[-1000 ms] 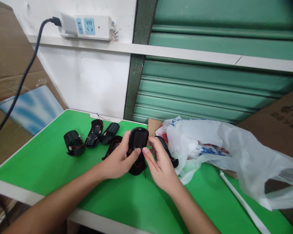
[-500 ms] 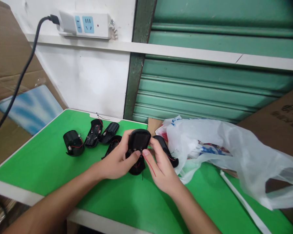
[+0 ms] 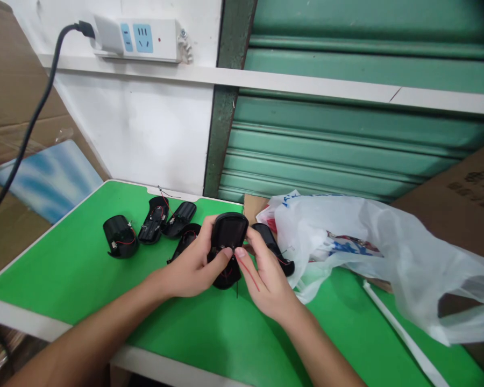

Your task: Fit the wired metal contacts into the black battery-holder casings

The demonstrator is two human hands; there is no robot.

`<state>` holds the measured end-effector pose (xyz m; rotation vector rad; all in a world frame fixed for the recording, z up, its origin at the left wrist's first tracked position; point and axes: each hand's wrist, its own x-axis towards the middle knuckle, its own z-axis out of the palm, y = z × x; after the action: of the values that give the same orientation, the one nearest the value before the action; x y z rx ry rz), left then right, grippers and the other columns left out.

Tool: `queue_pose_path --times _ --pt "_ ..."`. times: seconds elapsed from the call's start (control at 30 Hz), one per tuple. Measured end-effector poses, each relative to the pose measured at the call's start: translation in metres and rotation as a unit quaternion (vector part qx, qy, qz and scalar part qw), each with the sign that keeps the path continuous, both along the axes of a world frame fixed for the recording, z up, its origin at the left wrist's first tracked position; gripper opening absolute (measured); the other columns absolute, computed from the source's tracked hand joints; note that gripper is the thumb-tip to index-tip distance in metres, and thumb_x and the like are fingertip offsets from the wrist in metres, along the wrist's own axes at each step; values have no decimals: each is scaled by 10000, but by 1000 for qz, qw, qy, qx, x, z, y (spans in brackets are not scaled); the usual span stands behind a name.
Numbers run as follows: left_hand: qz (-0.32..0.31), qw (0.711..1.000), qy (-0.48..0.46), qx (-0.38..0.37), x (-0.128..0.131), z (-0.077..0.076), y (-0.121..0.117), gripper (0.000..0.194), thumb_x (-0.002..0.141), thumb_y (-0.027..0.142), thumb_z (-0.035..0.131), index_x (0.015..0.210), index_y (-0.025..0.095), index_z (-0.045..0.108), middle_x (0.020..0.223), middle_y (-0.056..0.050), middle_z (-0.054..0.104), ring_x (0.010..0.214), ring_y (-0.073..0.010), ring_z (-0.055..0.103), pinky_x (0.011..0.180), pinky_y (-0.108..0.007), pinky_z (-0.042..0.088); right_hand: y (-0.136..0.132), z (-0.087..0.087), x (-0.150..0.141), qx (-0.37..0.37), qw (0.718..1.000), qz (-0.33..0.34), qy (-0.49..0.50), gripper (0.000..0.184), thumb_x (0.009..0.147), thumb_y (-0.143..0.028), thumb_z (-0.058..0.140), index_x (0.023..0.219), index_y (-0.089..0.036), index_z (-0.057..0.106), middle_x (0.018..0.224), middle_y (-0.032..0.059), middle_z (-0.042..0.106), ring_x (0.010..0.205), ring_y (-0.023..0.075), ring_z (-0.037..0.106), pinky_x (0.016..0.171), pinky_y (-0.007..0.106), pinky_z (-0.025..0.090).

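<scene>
Between my two hands I hold a black plastic housing, tilted up, with its hollow side facing me. My left hand is closed around its left side, thumb pressed on the lower inside. On the other side my right hand grips the edge, its thumb and fingertips close to the left thumb. A thin red wire runs from the housing over my right hand. Similar black housings with wires lie about: one partly behind my left hand, another behind my right. What the thumbs press on is too small to make out.
More black housings lie on the green table to the left. A white plastic bag and a white strip lie at the right. Behind are a power strip, a green shutter and cardboard.
Hardly anything differs. Both hands keep the same hold on the housing, and the whole view has shifted very slightly.
</scene>
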<state>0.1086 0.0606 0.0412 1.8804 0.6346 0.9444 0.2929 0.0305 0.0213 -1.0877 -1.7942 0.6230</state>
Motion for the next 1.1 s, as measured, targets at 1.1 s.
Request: queue_pose_path --times 1.1 --pt "41 999 -2 24 9 -8 -3 303 1090 323 435 1357 206 353 1243 -98 534 1179 -234 544 1082 -405 471 -4 -20 -19 -27 995 -43 85 479 1098 -385 373 1549 -239 445 1459 153 596 1420 269 537 1225 520 430"
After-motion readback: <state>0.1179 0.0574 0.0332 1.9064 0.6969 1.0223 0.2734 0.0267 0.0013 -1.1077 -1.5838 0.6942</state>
